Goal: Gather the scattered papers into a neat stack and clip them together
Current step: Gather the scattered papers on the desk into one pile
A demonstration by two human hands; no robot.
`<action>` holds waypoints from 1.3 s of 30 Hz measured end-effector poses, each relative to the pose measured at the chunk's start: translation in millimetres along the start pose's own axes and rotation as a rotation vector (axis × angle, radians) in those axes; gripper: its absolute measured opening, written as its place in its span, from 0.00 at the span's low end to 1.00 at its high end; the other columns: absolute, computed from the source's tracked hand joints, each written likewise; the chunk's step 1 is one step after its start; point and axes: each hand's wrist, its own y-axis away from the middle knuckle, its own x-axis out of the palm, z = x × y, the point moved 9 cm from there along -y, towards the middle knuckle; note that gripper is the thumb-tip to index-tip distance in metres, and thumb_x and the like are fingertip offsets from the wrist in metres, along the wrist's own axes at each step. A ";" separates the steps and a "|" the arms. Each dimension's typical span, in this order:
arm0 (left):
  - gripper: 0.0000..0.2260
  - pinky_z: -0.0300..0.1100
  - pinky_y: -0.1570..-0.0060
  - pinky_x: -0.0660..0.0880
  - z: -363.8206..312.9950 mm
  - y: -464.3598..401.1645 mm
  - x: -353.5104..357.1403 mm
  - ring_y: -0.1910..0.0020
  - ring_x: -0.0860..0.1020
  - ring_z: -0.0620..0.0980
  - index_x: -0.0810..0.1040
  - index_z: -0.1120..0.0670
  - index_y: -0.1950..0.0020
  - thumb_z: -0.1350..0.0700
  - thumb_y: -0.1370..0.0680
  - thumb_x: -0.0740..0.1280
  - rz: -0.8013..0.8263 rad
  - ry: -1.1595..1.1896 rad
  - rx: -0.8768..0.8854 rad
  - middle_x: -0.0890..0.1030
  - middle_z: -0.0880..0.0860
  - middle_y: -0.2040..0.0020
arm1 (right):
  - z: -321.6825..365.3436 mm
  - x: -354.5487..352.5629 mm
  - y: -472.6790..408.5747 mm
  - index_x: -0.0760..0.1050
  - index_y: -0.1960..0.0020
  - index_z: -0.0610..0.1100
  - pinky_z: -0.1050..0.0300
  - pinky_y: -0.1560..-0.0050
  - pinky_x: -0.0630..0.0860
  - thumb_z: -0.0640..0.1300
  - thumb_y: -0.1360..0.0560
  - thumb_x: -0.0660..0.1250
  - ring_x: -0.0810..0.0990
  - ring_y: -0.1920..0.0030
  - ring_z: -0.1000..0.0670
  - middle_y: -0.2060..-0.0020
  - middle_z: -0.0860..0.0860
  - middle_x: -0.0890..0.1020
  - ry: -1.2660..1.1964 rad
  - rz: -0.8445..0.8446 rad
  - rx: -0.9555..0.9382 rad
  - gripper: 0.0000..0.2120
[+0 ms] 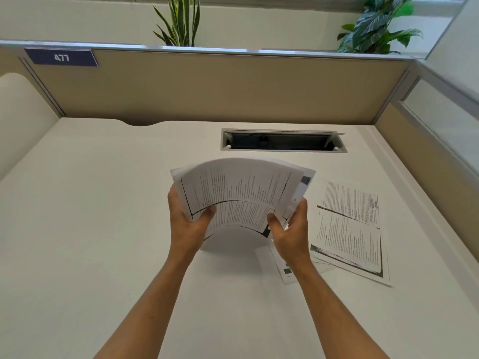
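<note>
While the bundle of papers [233, 193] bows above mid-worktop [103, 203], left hand [185, 218] and right hand [290, 229] pinch its side edges, fingers closed; loose sheets [347, 229] lie toward the right edge.

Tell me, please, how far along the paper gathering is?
Partly done: a bundle is up off the desk, held in the left hand and right hand. Loose sheets still lie at the right. No clip is visible, so clipping remains.
</note>
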 end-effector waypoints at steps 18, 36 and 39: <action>0.10 0.37 0.59 0.79 -6.4 -15.2 9.1 0.49 0.81 0.47 0.77 0.44 0.47 0.58 0.23 0.71 0.025 0.049 -0.085 0.82 0.45 0.48 | 9.2 11.2 -16.0 0.64 0.44 0.63 0.59 0.52 0.81 0.37 0.25 0.64 0.77 0.43 0.50 0.45 0.52 0.76 -0.030 0.051 -0.017 0.23; 0.12 0.39 0.50 0.82 17.8 0.0 13.3 0.41 0.80 0.48 0.73 0.49 0.38 0.59 0.19 0.65 0.010 0.046 -0.059 0.80 0.49 0.42 | -20.7 12.5 -5.1 0.65 0.38 0.49 0.65 0.48 0.79 0.34 0.22 0.63 0.78 0.44 0.58 0.44 0.52 0.77 0.025 0.023 0.015 0.17; 0.12 0.40 0.50 0.81 19.4 -4.7 12.3 0.43 0.81 0.45 0.74 0.43 0.41 0.59 0.19 0.64 0.017 0.038 -0.078 0.80 0.45 0.44 | -23.8 6.2 -5.5 0.65 0.35 0.48 0.70 0.53 0.77 0.38 0.22 0.65 0.78 0.45 0.60 0.44 0.54 0.77 0.076 0.040 0.020 0.19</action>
